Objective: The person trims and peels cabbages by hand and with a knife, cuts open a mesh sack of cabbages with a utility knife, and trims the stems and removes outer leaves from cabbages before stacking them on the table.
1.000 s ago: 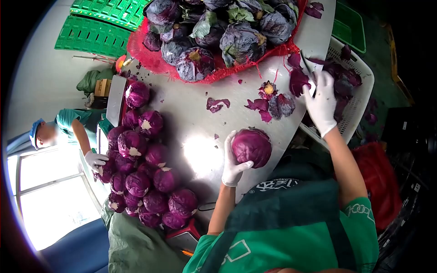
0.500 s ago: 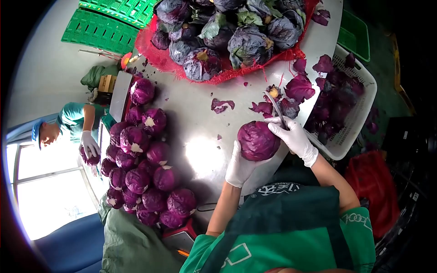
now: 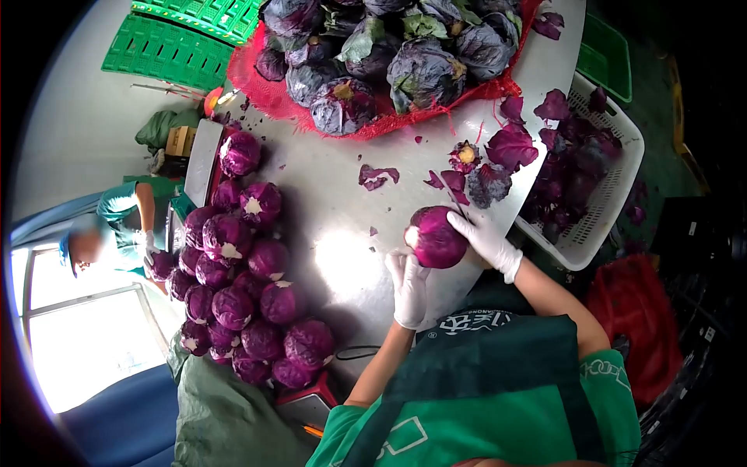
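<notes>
A peeled red cabbage (image 3: pixel 439 237) is between my two gloved hands above the metal table, its pale cut stem turned to the left. My left hand (image 3: pixel 408 284) is at its lower left, fingers bent against the cabbage near the stem. My right hand (image 3: pixel 486 243) holds a knife (image 3: pixel 449 189), the blade pointing up and left, while its fingers rest on the cabbage's right side. Just beyond lie loose purple leaves (image 3: pixel 489 185) and a cut stem piece (image 3: pixel 464 156). A torn leaf (image 3: pixel 378 177) lies farther left.
Peeled cabbages (image 3: pixel 233 308) are heaped at the left. Untrimmed cabbages (image 3: pixel 424 74) lie on a red net (image 3: pixel 264 101) at the far side. A white basket (image 3: pixel 627 179) of leaves stands right. A co-worker (image 3: pixel 120 226) at the left touches a cabbage.
My right hand has come from the leaf basket to the cabbage with the knife. The cabbage has turned, so its stem shows at the left. The co-worker's hand has moved.
</notes>
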Tool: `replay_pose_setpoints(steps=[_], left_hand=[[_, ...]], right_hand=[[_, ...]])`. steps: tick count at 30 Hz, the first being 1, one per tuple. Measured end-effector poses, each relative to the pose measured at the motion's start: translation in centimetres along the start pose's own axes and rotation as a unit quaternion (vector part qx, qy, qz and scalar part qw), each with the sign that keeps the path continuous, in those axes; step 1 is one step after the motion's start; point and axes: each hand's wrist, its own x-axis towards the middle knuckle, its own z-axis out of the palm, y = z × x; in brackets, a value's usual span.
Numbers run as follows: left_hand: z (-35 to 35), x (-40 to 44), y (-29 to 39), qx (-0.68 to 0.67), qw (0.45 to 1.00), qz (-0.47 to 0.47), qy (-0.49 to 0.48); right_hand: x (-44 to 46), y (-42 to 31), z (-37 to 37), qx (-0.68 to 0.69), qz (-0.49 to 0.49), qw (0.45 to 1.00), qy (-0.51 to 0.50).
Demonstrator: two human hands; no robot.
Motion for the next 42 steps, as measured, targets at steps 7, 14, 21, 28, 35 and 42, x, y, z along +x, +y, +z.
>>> replay_pose_setpoints(steps=[7, 14, 21, 28, 35, 42], left_hand=[[-2.4, 1.2, 1.4, 0.456, 0.884, 0.094, -0.04], [2.9, 5.0, 3.1, 0.607, 0.741, 0.278, -0.079], [4.2, 5.1, 3.2, 0.58, 0.785, 0.179, -0.122], [4.7, 5.1, 2.1, 0.571, 0.794, 0.175, -0.109], [6.2, 5.1, 1.4, 0.605, 0.766, 0.195, -0.095], [7.5, 4.9, 0.8, 0.641, 0.736, 0.213, -0.047]], right_hand=[[4.2, -0.7, -1.2, -0.151, -0.001, 0.981, -0.126], [2.6, -1.1, -3.0, -0.218, -0.09, 0.959, 0.157], [-4.7, -1.3, -2.7, -0.306, -0.05, 0.943, 0.124], [-5.6, -2.6, -0.6, -0.428, -0.134, 0.889, 0.096], [-3.9, -2.3, -0.6, -0.438, -0.12, 0.883, 0.115], [-3.2, -3.0, -0.8, -0.467, -0.117, 0.864, 0.144]])
